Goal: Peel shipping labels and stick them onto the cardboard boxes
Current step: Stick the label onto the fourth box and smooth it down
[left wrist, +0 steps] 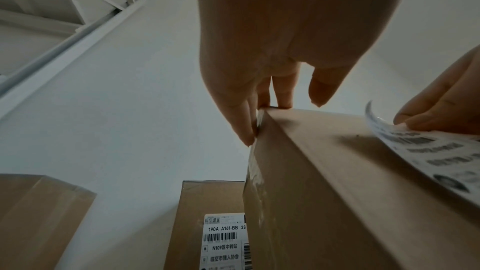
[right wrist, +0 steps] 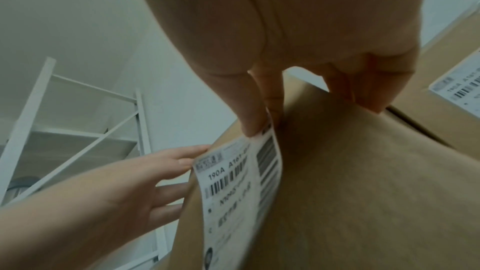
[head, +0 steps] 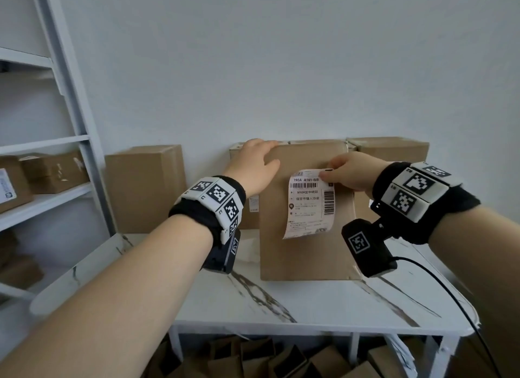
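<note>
Your left hand (head: 254, 163) grips the upright brown cardboard box (head: 306, 253) on the tabletop — your right hand (head: 350, 170) pinches the white printed shipping label (head: 308, 206) against its front — press top-down, smoothing.

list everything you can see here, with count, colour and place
front box: 1, brown, upright on table
label: 1, white, against front box face, top corner pinched
back boxes: 3, brown, along wall; at least two carry labels
table: 1, white marble-look, centre
shelf: 1, white, on the left, holding brown boxes
floor boxes: several, brown, under table
cable: 1, black, right of table
left hand: grips front box top corner
right hand: pinches label
</note>
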A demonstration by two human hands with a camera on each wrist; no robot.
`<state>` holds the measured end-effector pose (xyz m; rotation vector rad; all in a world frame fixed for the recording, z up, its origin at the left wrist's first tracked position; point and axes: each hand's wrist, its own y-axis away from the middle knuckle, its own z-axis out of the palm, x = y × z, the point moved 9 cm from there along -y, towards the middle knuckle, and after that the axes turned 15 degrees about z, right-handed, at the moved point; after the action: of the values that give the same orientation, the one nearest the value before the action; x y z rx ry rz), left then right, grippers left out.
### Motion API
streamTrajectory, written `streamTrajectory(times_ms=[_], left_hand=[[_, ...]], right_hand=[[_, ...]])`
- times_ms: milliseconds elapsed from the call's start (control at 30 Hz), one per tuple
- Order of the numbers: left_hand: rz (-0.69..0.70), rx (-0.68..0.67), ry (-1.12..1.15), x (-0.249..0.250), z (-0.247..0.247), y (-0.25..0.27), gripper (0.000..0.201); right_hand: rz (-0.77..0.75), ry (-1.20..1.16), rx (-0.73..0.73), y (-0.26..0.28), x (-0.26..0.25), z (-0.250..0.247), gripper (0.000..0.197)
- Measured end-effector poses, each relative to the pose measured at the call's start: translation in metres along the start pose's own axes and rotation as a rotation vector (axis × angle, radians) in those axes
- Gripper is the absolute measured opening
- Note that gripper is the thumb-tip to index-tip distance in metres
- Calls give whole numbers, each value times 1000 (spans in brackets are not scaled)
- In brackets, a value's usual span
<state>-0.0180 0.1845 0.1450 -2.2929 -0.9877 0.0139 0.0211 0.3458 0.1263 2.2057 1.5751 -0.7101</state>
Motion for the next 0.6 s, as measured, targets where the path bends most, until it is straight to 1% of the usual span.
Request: streamTrajectory(times_ms=[67, 167, 233, 300, 367, 433, 500, 567, 600], left_hand=[[-2, 3, -2, 1, 0, -1, 49], [-19, 16, 39, -2, 1, -1, 53], [-19, 16, 61, -2, 2, 0, 63], [-14, -9, 67, -1, 4, 2, 76], [-17, -29, 80, 0, 6, 4, 85], [-20, -30, 88, 1, 6, 4, 85], [-19, -15, 86, 1, 4, 3, 79], [-19, -12, 78, 1, 4, 2, 74], [-18, -15, 74, 1, 5, 1, 73]], right_hand=[[6, 19, 8, 1, 0, 1, 23], [0, 70, 42, 3, -2, 2, 19], [-7, 76, 57, 4, -4, 2, 16], [-13, 75, 61, 5, -5, 2, 18], [-15, 77, 57, 5, -5, 2, 18], [-15, 68, 41, 3, -3, 2, 18], [-12, 36, 22, 2, -1, 2, 20], [-23, 6, 32, 3, -1, 1, 24], [-30, -4, 51, 4, -2, 0, 23]])
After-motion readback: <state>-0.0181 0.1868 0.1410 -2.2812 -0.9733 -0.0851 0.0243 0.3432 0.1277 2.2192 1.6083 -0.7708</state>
